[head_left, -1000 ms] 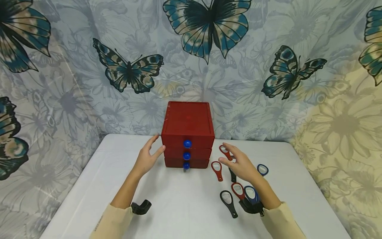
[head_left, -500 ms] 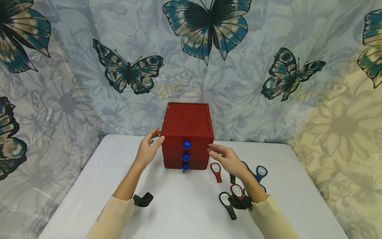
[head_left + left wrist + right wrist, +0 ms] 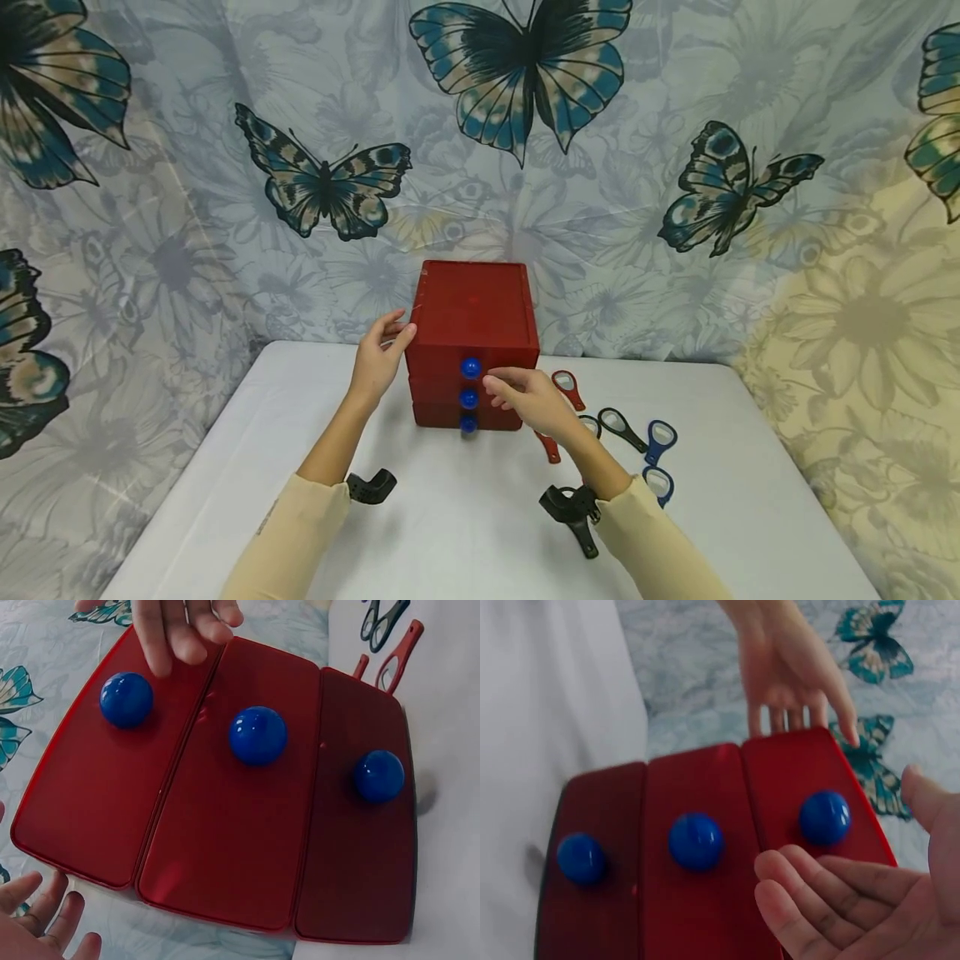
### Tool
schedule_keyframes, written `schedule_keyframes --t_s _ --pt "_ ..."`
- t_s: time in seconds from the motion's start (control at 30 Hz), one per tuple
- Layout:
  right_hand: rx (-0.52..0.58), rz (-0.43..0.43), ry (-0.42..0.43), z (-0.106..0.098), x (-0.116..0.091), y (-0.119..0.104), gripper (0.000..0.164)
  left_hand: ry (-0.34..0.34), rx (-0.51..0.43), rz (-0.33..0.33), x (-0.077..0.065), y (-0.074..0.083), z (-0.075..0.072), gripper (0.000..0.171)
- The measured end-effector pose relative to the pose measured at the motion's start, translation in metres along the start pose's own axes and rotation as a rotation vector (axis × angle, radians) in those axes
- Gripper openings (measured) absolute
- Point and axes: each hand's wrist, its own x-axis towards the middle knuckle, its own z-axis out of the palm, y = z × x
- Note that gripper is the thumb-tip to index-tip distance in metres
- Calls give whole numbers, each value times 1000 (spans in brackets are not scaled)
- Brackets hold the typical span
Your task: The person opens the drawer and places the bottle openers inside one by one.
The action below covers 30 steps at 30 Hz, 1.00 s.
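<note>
A red drawer box [image 3: 474, 304] with three stacked drawers stands at the back of the table; each drawer front bears a round blue knob, and all three look closed. My left hand [image 3: 377, 360] rests along the box's left side, fingers loosely bent, thumb near the upper front corner. In front of the drawers, my right hand [image 3: 534, 398] reaches in from the right with its fingertips just right of the top knob [image 3: 471, 367] and middle knob [image 3: 468, 398]. The right wrist view shows its fingers [image 3: 802, 900] relaxed beside the top knob [image 3: 825, 817], holding nothing.
Right of the box lie several small handled loops resembling magnifying glasses, among them a red one [image 3: 567, 390], a black one [image 3: 622, 429] and a blue one [image 3: 661, 440]. My right forearm covers some. A butterfly-print cloth [image 3: 322, 283] hangs behind the white table [image 3: 450, 533].
My right hand has moved left from above the loops to the drawer fronts, near the knobs. My left hand has slid slightly up and forward along the box's left side.
</note>
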Motion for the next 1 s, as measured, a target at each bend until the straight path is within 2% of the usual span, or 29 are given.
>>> schedule_keyframes --t_s 0.17,0.33,0.47,0.77,1.0 --pt "44 62 32 18 12 -3 47 8 -42 -51 1 0 2 51" --pt "82 86 135 28 22 -5 45 10 -92 -108 2 3 5 46" --pt "105 89 192 33 27 -5 46 22 -97 -139 3 5 5 44" --pt "71 72 188 33 33 -6 43 34 -121 -164 5 5 3 43" --pt "86 105 182 34 33 -7 42 42 -167 -179 5 4 2 43"
